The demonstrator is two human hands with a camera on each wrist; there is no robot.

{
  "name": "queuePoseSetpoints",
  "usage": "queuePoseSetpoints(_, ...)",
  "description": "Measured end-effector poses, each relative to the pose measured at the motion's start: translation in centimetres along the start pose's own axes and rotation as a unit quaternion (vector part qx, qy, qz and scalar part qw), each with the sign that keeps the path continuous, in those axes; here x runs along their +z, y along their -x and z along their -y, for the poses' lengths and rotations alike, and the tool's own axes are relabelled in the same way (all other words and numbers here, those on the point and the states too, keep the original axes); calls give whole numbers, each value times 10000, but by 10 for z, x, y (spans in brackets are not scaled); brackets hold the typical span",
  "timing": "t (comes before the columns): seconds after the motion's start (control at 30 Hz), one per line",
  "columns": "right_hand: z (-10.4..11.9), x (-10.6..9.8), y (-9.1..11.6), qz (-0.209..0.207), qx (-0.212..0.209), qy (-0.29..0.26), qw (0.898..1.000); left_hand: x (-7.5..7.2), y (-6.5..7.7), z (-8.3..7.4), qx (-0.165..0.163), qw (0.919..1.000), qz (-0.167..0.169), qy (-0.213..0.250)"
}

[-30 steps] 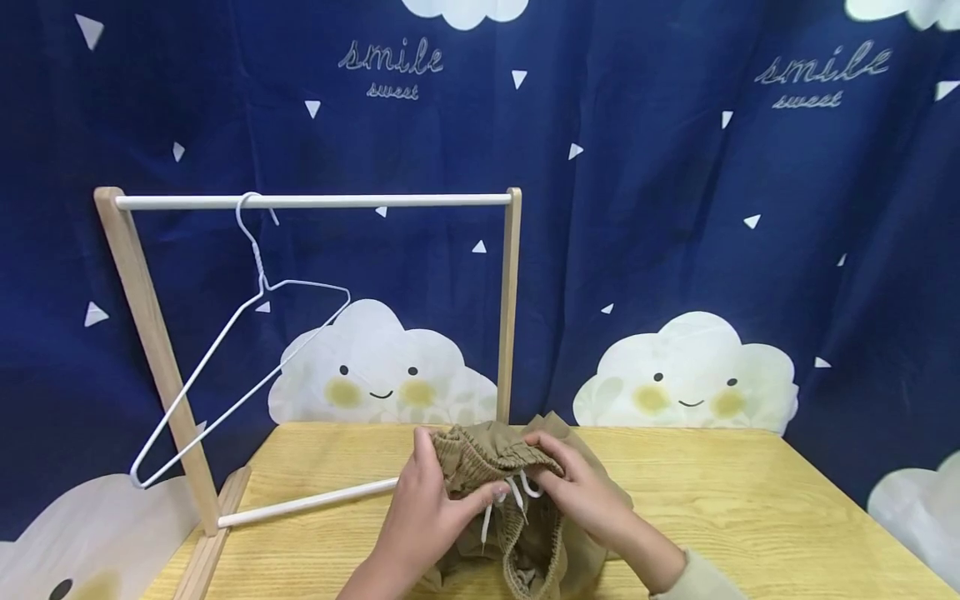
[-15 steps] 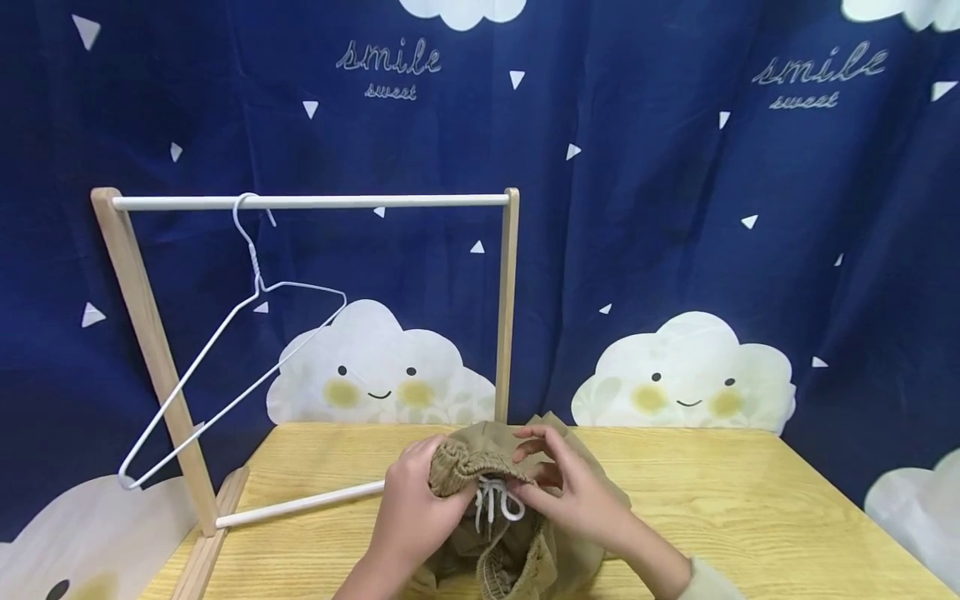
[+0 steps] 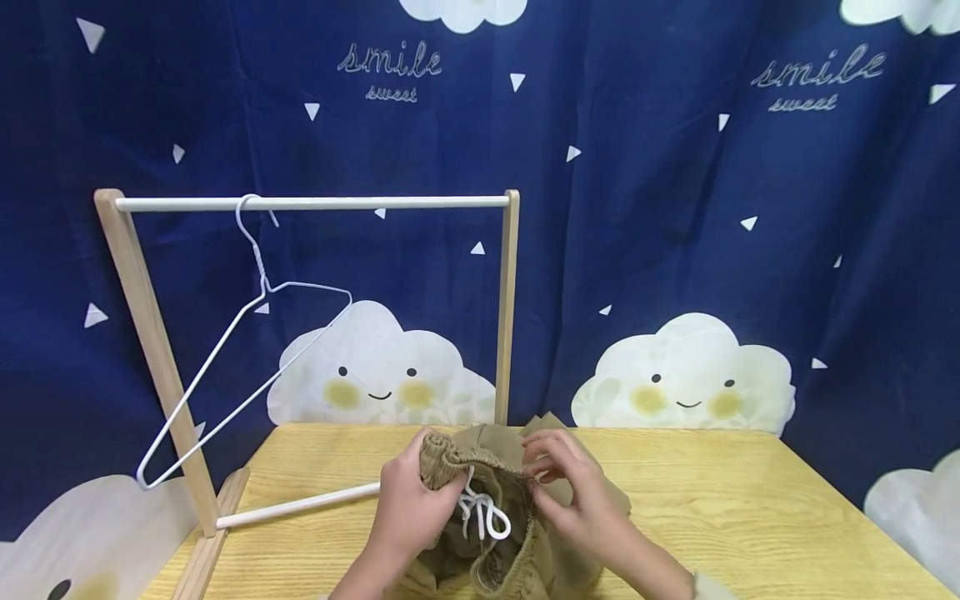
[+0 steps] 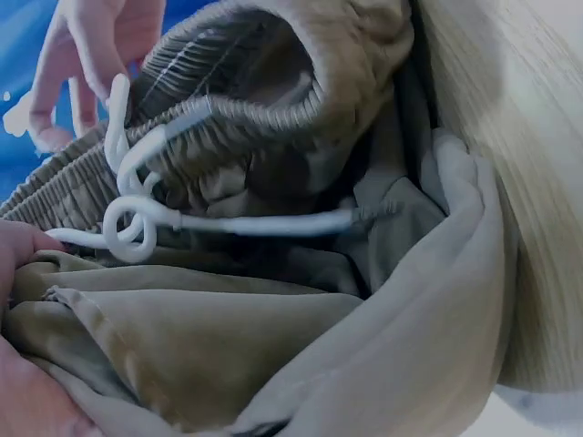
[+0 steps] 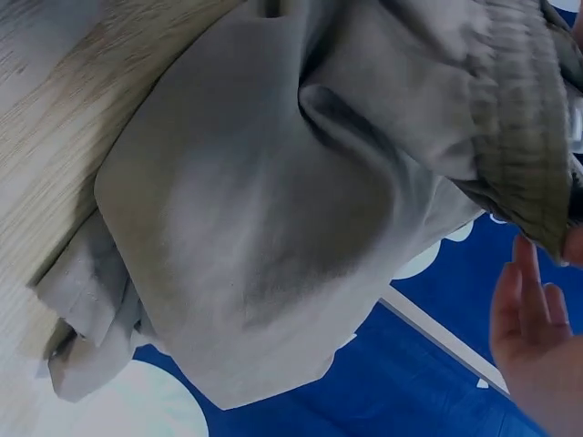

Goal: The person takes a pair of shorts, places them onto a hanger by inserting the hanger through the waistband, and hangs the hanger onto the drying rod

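Note:
Khaki pants [image 3: 558, 550] with a gathered elastic waistband lie bunched on the table; their leg length is hidden in the folds. A white drawstring [image 3: 486, 510], tied in a loopy bow, hangs at the waist opening. My left hand [image 3: 412, 500] grips the waistband at its left side, thumb toward me. On the right, my right hand [image 3: 581, 492] pinches the waistband edge between thumb and index finger, its other fingers loosely bent. The waistband [image 4: 219, 118] shows its inside in the left wrist view. Smooth cloth of the pants [image 5: 264, 209] fills the right wrist view.
At left stands a wooden-sided rack [image 3: 150, 317] with a white top bar [image 3: 390, 202] and a low white bar [image 3: 300, 505]. A white wire hanger [image 3: 202, 375] hangs from the top bar. The wooden table [image 3: 720, 500] ends before a blue curtain [image 3: 675, 208].
The hands have drawn somewhat apart and the waist opening is wider. The right hand lifted its fingers, then took the band edge further right. The drawstring bow now hangs in fuller view.

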State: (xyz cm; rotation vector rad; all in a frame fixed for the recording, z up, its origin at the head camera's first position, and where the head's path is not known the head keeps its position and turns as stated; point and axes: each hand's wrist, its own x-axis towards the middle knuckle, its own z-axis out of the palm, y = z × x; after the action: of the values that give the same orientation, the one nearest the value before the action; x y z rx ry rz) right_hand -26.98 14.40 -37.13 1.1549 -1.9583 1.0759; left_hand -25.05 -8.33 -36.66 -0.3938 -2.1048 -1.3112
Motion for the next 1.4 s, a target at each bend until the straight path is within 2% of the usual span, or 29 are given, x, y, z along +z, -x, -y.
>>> queuePoseSetpoints(0.1, -1, 1, 2, -52, -101, 458, 9989, -1, 0, -1, -223, 9997, -57, 7)
queuePoseSetpoints(0.23, 1, 4, 8, 413, 487, 933, 9936, -1, 0, -3, -499, 9985, -204, 48)
queuePoseSetpoints(0.33, 4, 9, 13, 804, 952, 1056, 9866, 0, 1, -3, -639, 9970, -431, 71)
queuePoseSetpoints(0.43, 7, 15, 17, 1023, 1052, 1149, 9825, 3, 1, -3, -699, 9951, -692, 76)
queuePoseSetpoints(0.6, 11, 30, 21, 1034, 946, 997, 9851, 10, -3, -3, -622, 9935, -953, -93)
queuePoseSetpoints(0.83, 10, 36, 21, 652, 946, 880, 9895, 10, -7, 5, -562, 9927, -1026, -283)
queuePoseSetpoints(1.0, 6, 27, 16, 328, 1295, -103, 9910, 4, -10, 18, -267, 9908, -1219, -516)
queuePoseSetpoints(1.07, 4, 21, 15, 352, 1247, -293, 9911, 3, -10, 20, -125, 9908, -1221, -577)
queuePoseSetpoints(1.2, 0, 11, 12, 737, 685, 74, 9949, 1, -10, 19, -29, 9917, -1131, -604)
queuePoseSetpoints(1.33, 2, 7, 16, 1362, 390, 409, 9891, 2, -11, 17, -52, 9920, -1129, -562)
queuePoseSetpoints(1.4, 5, 9, 20, 1505, 390, 612, 9859, 4, -11, 15, -30, 9912, -1217, -517)
